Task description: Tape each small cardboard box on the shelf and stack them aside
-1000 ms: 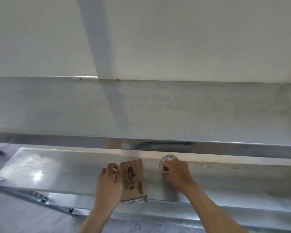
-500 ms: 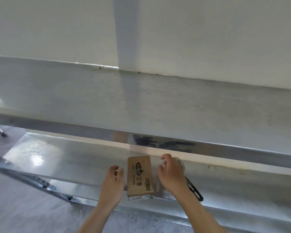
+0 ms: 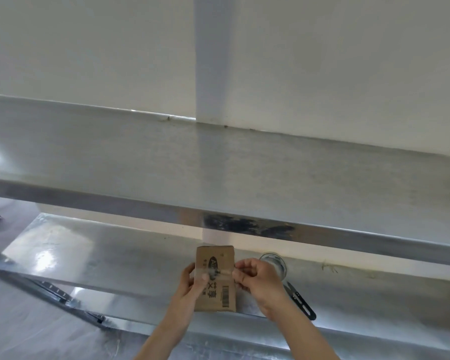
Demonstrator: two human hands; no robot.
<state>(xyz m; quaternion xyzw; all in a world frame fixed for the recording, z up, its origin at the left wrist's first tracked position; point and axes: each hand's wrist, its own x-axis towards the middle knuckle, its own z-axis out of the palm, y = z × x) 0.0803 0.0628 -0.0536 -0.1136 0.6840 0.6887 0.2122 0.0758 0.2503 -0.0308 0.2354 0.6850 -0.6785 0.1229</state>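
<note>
A small brown cardboard box (image 3: 220, 294) with black print and a barcode lies flat on the lower steel shelf (image 3: 115, 261). A strip of clear tape (image 3: 220, 271) runs across its top face. My left hand (image 3: 192, 281) grips the box's left edge, thumb pressing the tape's left end. My right hand (image 3: 257, 279) pinches the tape's right end at the box's right edge. A roll of clear tape (image 3: 274, 261) stands on the shelf just behind my right hand.
A black cutter (image 3: 300, 302) lies on the shelf right of my right wrist. An upper steel shelf (image 3: 244, 172) overhangs the work area, backed by a white wall. Black rails (image 3: 50, 292) run along the lower left.
My hands came onto the box from either side. A strip of tape now stretches across its top, held at both ends. The tape roll sits uncovered behind my right hand.
</note>
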